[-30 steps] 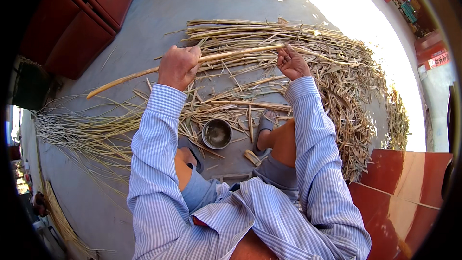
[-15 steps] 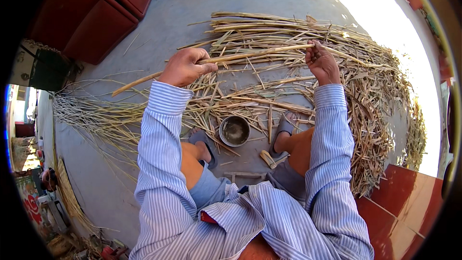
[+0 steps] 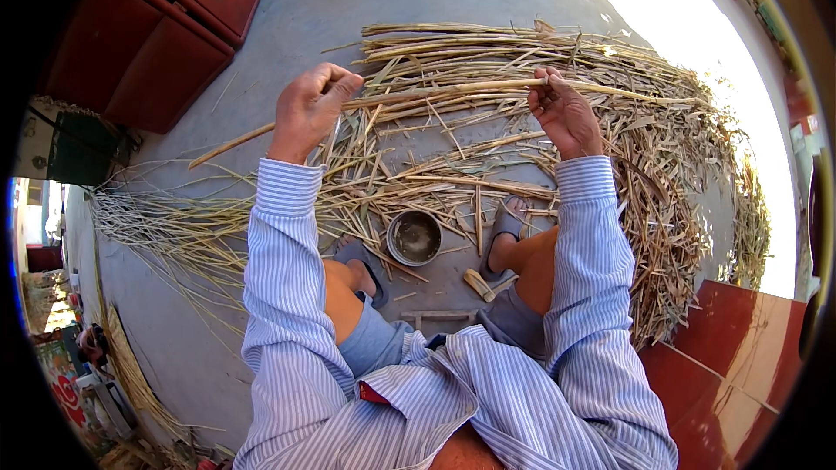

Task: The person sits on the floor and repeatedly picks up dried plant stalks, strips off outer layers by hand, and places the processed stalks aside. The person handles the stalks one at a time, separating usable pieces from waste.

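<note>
The single head-worn fisheye view is looking steeply down, close over the person's lap, taking in the floor [image 3: 331,0] ahead.

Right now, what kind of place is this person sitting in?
Probably an outdoor yard used for craft work: a sunlit concrete floor, heaps of dry reed stalks around the feet, and a small metal bowl between them.
</note>
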`<control>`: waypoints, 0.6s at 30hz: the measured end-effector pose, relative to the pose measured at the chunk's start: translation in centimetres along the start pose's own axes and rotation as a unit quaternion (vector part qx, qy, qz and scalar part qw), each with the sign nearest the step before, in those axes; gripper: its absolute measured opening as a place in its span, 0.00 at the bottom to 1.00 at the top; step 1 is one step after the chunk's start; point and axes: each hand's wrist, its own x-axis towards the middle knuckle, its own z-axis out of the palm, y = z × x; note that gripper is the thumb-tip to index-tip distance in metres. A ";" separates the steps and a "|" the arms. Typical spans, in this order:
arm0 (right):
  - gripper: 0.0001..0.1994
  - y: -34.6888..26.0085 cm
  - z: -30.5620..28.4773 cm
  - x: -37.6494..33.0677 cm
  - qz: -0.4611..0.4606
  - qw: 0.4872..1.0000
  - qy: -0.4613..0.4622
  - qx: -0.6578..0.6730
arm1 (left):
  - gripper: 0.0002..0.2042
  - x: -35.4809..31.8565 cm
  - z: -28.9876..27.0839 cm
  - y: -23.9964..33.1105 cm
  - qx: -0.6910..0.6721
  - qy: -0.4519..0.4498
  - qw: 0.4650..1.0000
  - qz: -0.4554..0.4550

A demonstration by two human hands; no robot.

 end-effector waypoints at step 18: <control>0.09 2.7 1.5 0.6 0.030 0.999 -0.009 -0.015 | 0.16 0.5 0.0 -0.1 0.351 0.243 0.879 0.211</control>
